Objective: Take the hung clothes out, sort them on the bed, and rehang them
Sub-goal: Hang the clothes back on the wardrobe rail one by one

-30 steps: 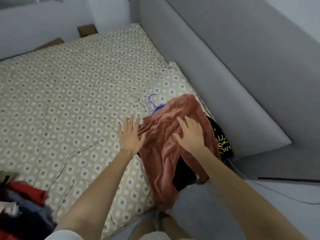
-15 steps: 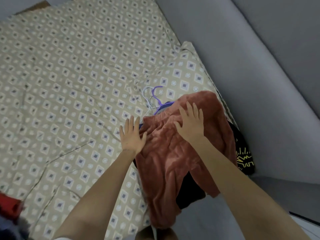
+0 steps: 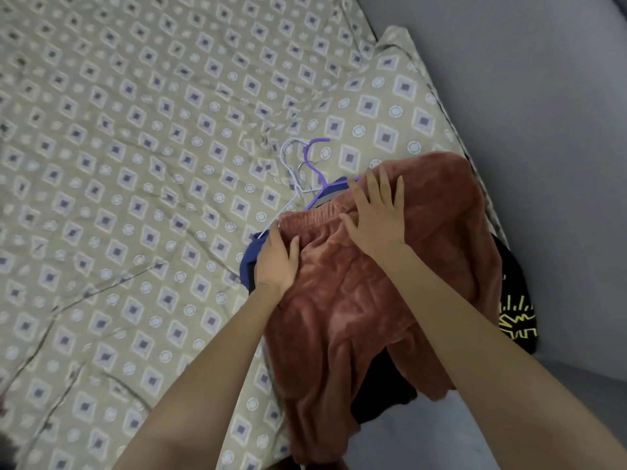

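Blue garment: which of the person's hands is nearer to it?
Left. The left hand lies right beside the blue garment; the right hand rests farther right on the brown garment.

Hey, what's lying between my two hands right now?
In the head view, only the gathered waistband of the rust-red garment runs between the left hand and the right hand; nothing else lies there.
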{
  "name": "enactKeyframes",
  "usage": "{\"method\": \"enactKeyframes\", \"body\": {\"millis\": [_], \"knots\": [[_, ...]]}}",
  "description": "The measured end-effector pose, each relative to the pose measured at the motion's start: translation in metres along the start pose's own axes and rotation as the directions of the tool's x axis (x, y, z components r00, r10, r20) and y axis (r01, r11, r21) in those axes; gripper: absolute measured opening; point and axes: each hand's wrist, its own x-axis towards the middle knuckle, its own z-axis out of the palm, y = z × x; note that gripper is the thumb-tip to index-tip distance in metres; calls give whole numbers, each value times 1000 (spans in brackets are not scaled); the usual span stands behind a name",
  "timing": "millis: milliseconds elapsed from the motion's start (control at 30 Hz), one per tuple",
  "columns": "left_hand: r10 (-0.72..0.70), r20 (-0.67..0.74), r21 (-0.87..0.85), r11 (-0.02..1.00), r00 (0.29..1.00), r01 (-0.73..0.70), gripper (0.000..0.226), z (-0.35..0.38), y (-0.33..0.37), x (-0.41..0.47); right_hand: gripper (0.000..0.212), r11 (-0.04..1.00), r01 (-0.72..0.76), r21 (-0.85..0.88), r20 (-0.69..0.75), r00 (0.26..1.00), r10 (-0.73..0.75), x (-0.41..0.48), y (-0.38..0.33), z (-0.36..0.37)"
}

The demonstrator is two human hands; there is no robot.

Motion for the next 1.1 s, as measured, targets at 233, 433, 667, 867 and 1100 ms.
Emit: {"method": "enactKeyframes", "body": {"millis": [233,433,667,867,1100], "knots": [[-84,-87,-51,995,993,80,38,-24,24,-20,66,996,-31,80,29,999,28,-17,-3,-18],[26,-260,-68,997,965,-45,29,-93,66,-73,76,965,-39,258,-62,996,56,-27,-7,-89],[189,-245,-19,980,951,-200,22,-156,108,-125,62,936,-78,344,-156,978,139,-55,7,-171],[330,-175,13,943,928,-333,21,-179,140,-162,48,857,-230,461,-165,927,338,-127,28,-225],[571,-18,-7,821,821,-571,22,-180,174,-213,40,728,-445,521,-240,743,625,-256,35,-260]]}}
